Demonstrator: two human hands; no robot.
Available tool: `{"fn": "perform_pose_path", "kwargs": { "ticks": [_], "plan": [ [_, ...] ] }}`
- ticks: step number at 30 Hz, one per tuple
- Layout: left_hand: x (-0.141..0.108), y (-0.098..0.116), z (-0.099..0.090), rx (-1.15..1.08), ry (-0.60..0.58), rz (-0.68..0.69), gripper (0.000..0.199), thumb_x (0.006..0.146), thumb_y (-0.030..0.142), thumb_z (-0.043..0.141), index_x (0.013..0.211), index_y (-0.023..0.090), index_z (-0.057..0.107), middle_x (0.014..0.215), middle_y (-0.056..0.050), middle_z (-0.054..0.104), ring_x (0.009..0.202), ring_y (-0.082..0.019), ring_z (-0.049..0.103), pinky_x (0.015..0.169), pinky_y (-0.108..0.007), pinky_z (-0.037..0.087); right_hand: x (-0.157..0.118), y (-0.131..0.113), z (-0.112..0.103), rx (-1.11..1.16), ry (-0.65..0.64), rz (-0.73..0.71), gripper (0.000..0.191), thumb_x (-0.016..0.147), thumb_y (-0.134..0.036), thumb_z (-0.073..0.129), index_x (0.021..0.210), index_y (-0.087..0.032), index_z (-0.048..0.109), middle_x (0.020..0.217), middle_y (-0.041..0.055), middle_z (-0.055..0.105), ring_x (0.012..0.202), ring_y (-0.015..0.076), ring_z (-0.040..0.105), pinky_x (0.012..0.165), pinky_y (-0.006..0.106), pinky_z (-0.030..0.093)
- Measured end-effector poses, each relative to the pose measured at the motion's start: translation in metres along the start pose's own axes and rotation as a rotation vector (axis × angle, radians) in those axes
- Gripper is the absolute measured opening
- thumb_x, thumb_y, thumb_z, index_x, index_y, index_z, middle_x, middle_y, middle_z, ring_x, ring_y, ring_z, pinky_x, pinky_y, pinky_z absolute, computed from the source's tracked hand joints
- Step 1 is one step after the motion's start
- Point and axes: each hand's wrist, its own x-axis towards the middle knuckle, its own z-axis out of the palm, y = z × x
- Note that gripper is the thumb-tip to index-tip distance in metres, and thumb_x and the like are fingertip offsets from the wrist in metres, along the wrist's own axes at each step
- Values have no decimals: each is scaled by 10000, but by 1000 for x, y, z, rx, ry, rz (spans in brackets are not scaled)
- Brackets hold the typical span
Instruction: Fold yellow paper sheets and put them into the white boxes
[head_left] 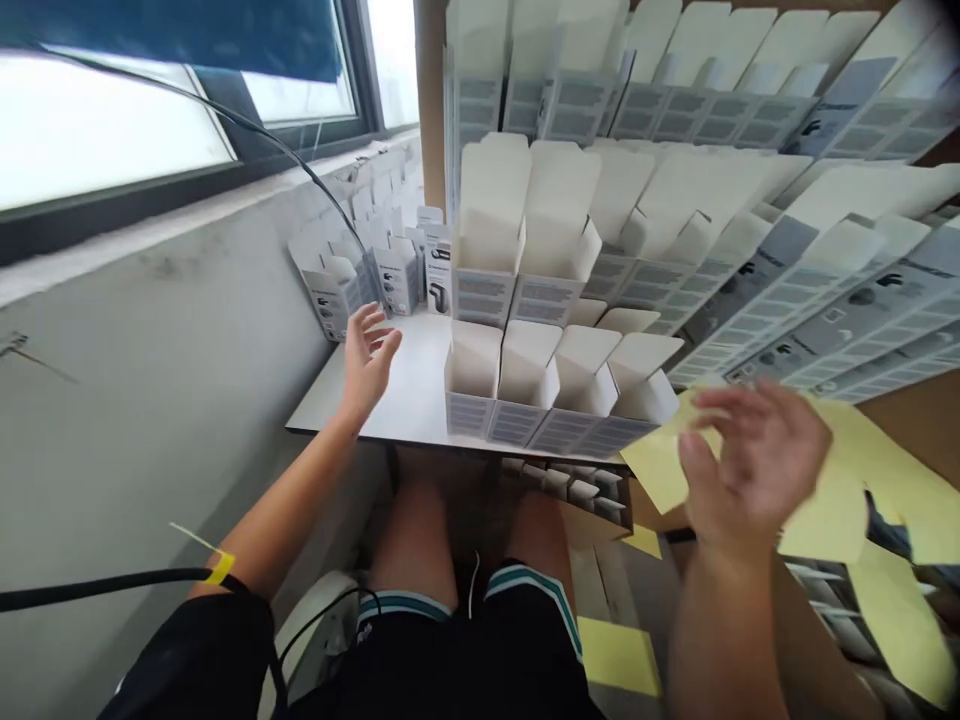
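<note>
My left hand point(369, 355) hovers over the left part of the white table point(409, 385), fingers loosely spread with nothing in them. Just beyond it, several small printed cardboard boxes point(397, 275) stand near the wall, some with flaps up. My right hand point(757, 460), slightly blurred, is raised past the table's right end above yellow sheets point(825, 500). Its thumb stands apart from the bent fingers, and I see nothing held. Between my hands, a front row of open-topped cartons point(517, 420) stands along the table edge, flaps raised.
Stacked rows of open cartons point(675, 260) rise behind and to the right. A black cable point(300, 165) hangs down from the window to the boxes. Under the table sits a brown box point(600, 520) with more cartons. The wall point(150, 380) borders the left side.
</note>
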Motion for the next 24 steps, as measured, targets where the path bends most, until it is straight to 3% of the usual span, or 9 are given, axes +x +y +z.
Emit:
{"fn": "perform_pose_path", "kwargs": {
  "ticks": [2,5,8,11,14,18,21,24],
  "plan": [
    [34,-20,-26,213,83,-74,613,882,467,655,1389,200,437,968,-74,689,740,-165,660,713,-298,531,-39,3,-17,11,116,211,556,758,-262,764,1294,-276,617,1059,51,639,948,189,629,727,296,472],
    [92,-40,-63,579,94,-74,676,838,396,712,1410,146,452,764,-7,671,683,-170,619,691,-283,476,-92,12,-38,-70,209,500,483,744,-318,787,1194,-203,655,992,60,661,911,197,637,759,314,490],
    [138,-44,-85,869,-79,-54,556,732,518,794,1121,152,639,639,59,633,684,-148,593,760,-264,450,-128,21,-55,-142,217,734,490,707,-420,797,1128,-207,667,970,62,673,896,219,641,768,339,510],
    [155,-36,-94,914,-167,-43,471,661,604,805,795,178,656,510,92,526,569,-111,469,746,-243,421,-145,27,-65,-163,248,867,514,672,-475,792,1100,-217,670,961,69,672,903,242,643,751,351,518],
    [141,-15,-94,966,-226,-28,447,631,623,792,699,205,649,462,82,466,503,-112,325,672,-245,380,-144,35,-74,-198,297,871,526,643,-464,789,1081,-202,662,959,69,660,898,234,634,795,363,513],
    [88,31,-88,1039,-290,-15,389,696,651,715,803,277,702,525,57,510,490,-124,289,588,-232,275,-128,57,-90,-364,303,777,497,666,-500,716,1041,-181,652,994,87,629,863,214,605,776,345,483],
    [46,62,-79,1171,-337,-62,408,764,717,598,918,353,701,712,60,669,541,-159,440,552,-230,271,-118,75,-99,-411,236,1032,587,633,-538,743,1098,-191,652,788,46,609,715,203,556,712,340,440],
    [19,76,-66,1200,-397,-184,425,729,726,590,900,353,703,690,45,683,555,-187,498,539,-243,293,-118,92,-87,-304,208,1171,800,557,-566,822,1228,-188,603,635,-2,568,586,186,522,619,314,415]
  ]
}}
